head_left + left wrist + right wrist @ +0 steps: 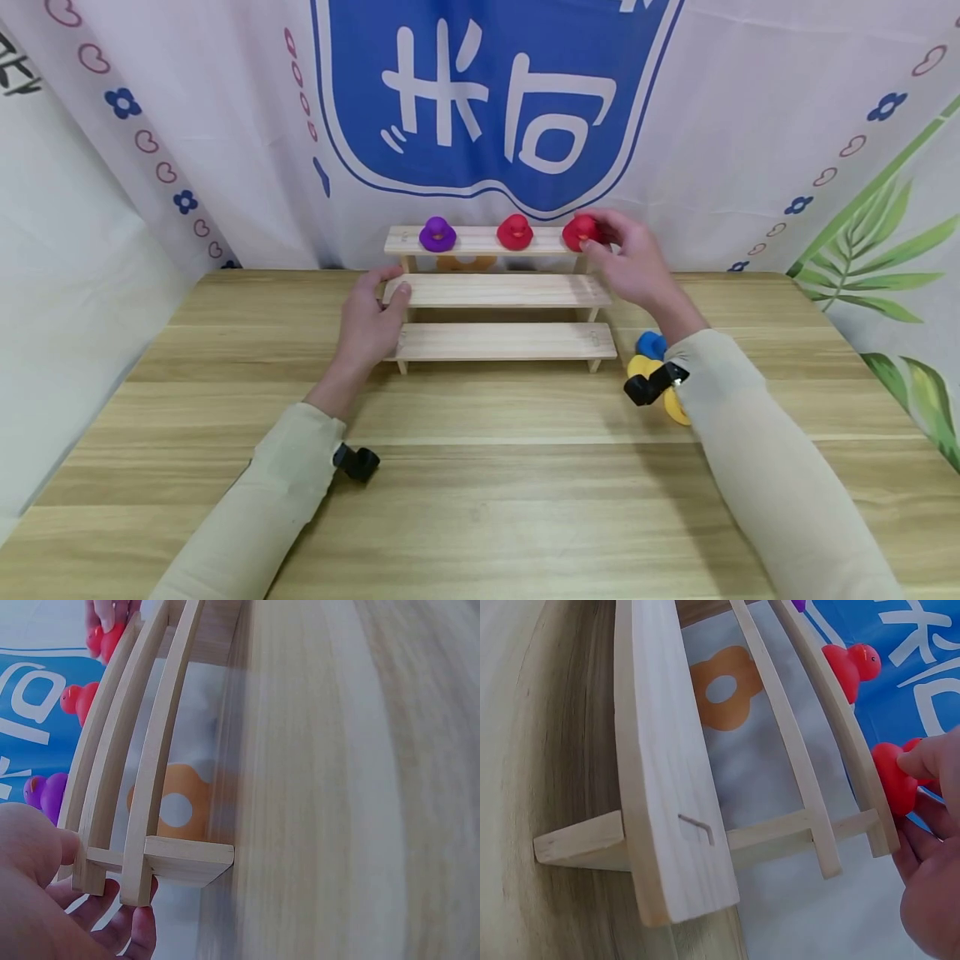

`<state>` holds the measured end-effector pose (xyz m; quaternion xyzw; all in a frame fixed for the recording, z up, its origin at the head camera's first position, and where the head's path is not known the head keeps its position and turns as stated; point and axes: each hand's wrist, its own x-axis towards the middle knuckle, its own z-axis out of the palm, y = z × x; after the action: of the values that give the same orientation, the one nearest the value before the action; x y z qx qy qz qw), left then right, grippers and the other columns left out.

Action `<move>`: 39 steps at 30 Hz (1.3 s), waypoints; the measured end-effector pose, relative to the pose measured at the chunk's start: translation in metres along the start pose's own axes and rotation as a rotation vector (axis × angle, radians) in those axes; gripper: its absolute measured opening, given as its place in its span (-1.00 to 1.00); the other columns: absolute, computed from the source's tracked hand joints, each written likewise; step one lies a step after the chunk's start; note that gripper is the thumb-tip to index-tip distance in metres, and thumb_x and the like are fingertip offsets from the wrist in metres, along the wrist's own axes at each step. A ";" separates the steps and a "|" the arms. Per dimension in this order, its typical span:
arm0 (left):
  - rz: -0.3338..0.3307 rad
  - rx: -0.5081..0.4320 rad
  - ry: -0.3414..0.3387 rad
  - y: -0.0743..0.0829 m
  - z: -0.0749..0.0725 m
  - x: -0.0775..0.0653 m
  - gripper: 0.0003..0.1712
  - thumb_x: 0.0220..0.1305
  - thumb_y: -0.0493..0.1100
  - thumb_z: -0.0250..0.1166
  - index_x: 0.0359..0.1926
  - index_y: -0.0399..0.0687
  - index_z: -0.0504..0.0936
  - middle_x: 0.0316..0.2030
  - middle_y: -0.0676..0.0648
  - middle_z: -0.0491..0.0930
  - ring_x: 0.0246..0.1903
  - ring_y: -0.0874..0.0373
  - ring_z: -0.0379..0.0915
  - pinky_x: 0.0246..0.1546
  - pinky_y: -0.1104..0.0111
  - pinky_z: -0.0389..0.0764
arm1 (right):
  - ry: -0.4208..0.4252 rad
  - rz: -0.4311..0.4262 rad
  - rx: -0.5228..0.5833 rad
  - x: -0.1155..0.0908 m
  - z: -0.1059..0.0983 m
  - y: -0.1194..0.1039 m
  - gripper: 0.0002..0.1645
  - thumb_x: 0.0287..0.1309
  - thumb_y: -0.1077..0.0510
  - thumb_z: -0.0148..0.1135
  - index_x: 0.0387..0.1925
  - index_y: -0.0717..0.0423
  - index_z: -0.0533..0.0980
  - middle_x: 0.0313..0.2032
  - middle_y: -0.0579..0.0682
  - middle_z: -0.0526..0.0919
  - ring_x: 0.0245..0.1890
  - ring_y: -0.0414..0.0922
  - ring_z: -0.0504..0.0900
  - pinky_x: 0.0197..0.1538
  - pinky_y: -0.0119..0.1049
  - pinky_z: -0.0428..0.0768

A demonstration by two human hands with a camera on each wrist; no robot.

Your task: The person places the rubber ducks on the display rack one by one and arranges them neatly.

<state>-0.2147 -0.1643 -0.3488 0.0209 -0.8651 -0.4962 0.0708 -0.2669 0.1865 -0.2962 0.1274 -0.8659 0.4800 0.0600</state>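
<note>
A three-tier wooden stand (502, 291) is at the back of the table. At its left end, my left hand (367, 325) grips the middle step, thumb above it; in the left wrist view my fingers (139, 930) curl around the ends of the boards. My right hand (636, 265) pinches a red rubber duck (576, 233) at the right end of the top step. In the right wrist view this red duck (894, 780) touches the top board. Along that step sit a second red duck (515, 232), near the middle, and a purple duck (437, 235) towards the left.
Beside my right forearm, a blue duck (651, 344) and yellow ones (677, 408) lie on the wooden table (480, 500), partly hidden by the sleeve and wrist camera. A printed cloth (247, 100) hangs right behind the stand.
</note>
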 end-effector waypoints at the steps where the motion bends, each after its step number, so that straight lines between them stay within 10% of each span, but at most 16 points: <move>1: -0.003 -0.001 0.000 0.000 0.000 0.000 -0.44 0.64 0.00 0.09 0.53 -0.02 0.41 0.49 -0.19 0.37 -0.47 0.17 0.40 -0.49 0.39 0.54 | -0.002 -0.001 -0.001 0.001 0.001 -0.001 -0.45 0.53 0.19 0.12 0.48 0.09 0.44 0.34 0.16 0.56 0.30 0.10 0.51 0.39 0.03 0.53; 23: 0.003 -0.007 0.002 0.001 0.000 0.000 -0.46 0.64 -0.01 0.11 0.51 -0.02 0.43 0.49 -0.19 0.37 -0.44 0.17 0.45 -0.46 0.39 0.57 | -0.048 0.009 -0.018 0.001 0.001 0.001 -0.28 0.57 0.17 0.09 0.64 0.03 0.20 0.54 0.11 0.40 0.46 0.13 0.39 0.58 0.08 0.36; 39: -0.004 -0.002 0.004 0.000 0.000 0.001 -0.46 0.64 -0.01 0.11 0.52 -0.03 0.42 0.49 -0.18 0.40 -0.32 0.09 0.50 -0.33 0.33 0.62 | 0.017 -0.024 0.168 -0.021 -0.019 0.003 -0.23 0.45 0.20 0.30 0.57 0.14 0.25 0.49 0.16 0.46 0.50 0.07 0.42 0.62 0.01 0.33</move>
<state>-0.2156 -0.1644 -0.3490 0.0237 -0.8644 -0.4971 0.0717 -0.2482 0.2071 -0.2932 0.1382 -0.8205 0.5512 0.0622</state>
